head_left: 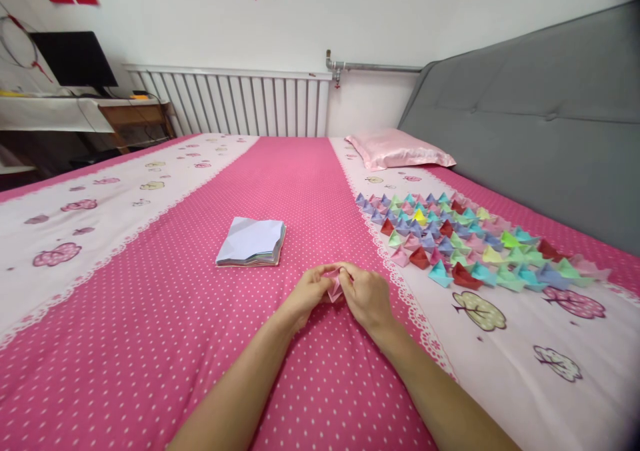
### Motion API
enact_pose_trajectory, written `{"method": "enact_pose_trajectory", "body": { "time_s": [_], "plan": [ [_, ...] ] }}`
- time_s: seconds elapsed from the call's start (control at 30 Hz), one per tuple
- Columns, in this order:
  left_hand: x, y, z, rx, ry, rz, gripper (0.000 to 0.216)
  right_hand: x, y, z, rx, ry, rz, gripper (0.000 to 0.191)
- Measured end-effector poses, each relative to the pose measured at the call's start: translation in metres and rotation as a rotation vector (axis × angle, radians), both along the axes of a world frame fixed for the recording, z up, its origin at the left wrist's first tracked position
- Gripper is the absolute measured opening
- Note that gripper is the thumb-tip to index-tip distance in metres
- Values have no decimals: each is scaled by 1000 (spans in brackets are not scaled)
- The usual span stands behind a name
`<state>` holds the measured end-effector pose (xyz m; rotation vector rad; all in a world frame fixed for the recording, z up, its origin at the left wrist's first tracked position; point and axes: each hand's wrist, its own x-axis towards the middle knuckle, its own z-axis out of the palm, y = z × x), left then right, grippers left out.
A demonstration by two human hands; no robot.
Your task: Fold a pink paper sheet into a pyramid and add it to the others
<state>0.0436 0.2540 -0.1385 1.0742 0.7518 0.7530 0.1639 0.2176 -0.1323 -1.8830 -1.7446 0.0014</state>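
Note:
Between my two hands is a small folded piece of pink paper (334, 290), partly covered by my fingers. My left hand (311, 292) pinches it from the left, thumb against the fold. From the other side my right hand (367, 296) grips it with thumb and curled fingers. To the left lies a stack of square paper sheets (251, 241), a pale lilac one on top. Off to the right, several rows of folded paper boats (460, 254) stand on the bed in pink, red, green, blue, purple and yellow.
A pink satin pillow (399, 148) lies by the grey headboard (530, 104). The bed has a pink dotted sheet (200, 344). Behind it are a white radiator (235, 101) and a desk (133, 112) with a black monitor (75, 59).

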Motion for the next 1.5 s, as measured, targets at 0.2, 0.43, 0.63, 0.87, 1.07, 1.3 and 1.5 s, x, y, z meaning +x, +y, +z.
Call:
{"method": "enact_pose_trajectory", "body": {
  "time_s": [0.2,0.43,0.63,0.87,1.07,1.3,1.5],
  "plan": [
    [1,0,-1,-34,-18,16,37,2,2,-2,-20,109,45,35],
    [-1,5,2,-114,-123,221,22,5,8,-9,304,388,101,36],
    [-3,8,1,-101,-201,245,16,4,7,-8,399,337,181,29],
    [-4,8,2,-134,-241,238,18,2,4,-9,348,167,202,31],
    [-3,8,1,-127,-224,236,18,2,3,-7,278,29,225,33],
    [-4,8,0,-94,-193,232,22,2,2,-7,254,20,226,33],
    [-3,5,3,-31,-162,242,24,1,1,-4,235,167,247,30]
  ]
}}
